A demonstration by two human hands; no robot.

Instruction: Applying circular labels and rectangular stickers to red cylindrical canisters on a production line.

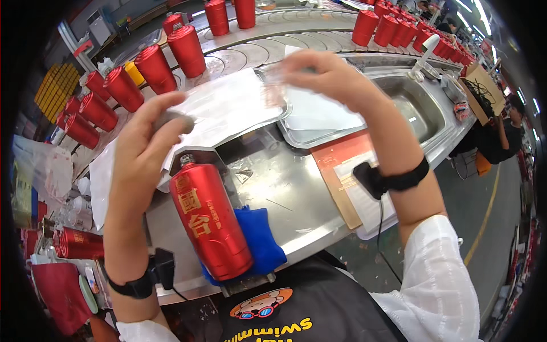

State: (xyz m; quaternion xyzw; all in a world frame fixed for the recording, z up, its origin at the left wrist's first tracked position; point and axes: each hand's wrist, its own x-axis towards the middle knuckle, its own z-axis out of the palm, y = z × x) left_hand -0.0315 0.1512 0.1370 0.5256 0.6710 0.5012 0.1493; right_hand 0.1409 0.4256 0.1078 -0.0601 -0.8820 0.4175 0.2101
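A red metallic bottle [211, 219] with gold characters lies tilted, its neck pointing away from me, on a blue cloth [259, 236] at the near edge of the steel worktop. My left hand [145, 137] hovers above and left of the bottle's neck, thumb and index finger apart. A grey patch, perhaps a fingertip cover, shows between them. Farther off to the right, my right hand [325, 74] is raised over the trays. From its fingertips hangs a see-through film piece [274, 91] with faint reddish print, blurred by motion. Neither hand touches the bottle.
White sheets [228, 105] cover a tray behind the bottle, beside a second metal tray [307, 139]. A sink [419, 105] with a white faucet [424, 57] is at right. Red bottles [185, 50] line the curved conveyor [245, 54]. Another person [507, 128] is at far right.
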